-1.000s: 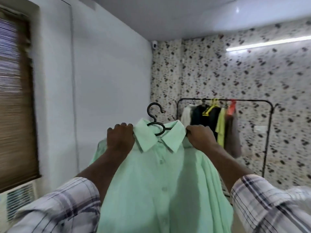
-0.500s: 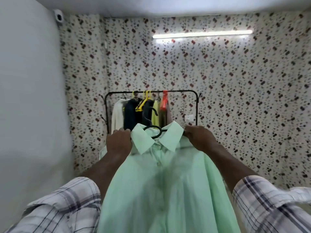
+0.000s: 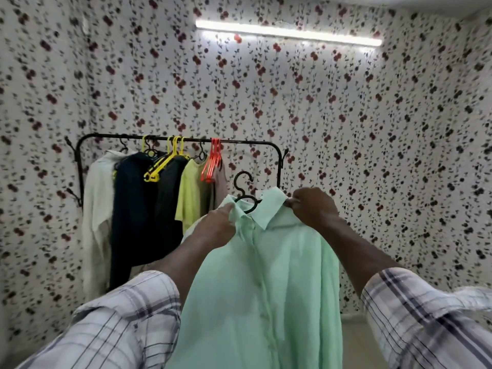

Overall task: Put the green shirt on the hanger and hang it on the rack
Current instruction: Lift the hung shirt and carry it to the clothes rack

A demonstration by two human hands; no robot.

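Observation:
The mint green shirt [image 3: 266,275] hangs on a black hanger [image 3: 243,186] whose hook sticks up out of the collar. My left hand [image 3: 215,229] grips the shirt's left shoulder by the collar. My right hand [image 3: 312,206] grips the right shoulder at the collar's other end. I hold the shirt up in front of me, below and in front of the right end of the black clothes rack [image 3: 278,158]. The hanger's hook is below the rack's top bar and not touching it.
On the rack hang a cream garment [image 3: 97,209], dark garments [image 3: 141,209], a yellow-green top [image 3: 191,193], and bare yellow hangers [image 3: 159,166] and orange hangers [image 3: 211,163]. The bar's right stretch is bare. Flowered wallpaper covers the walls; a tube light [image 3: 288,33] glows above.
The view has turned and come closer to the rack, which now looks larger and sits to the left. The shirt has moved right, level with the rack's right end. Both hands keep their grip.

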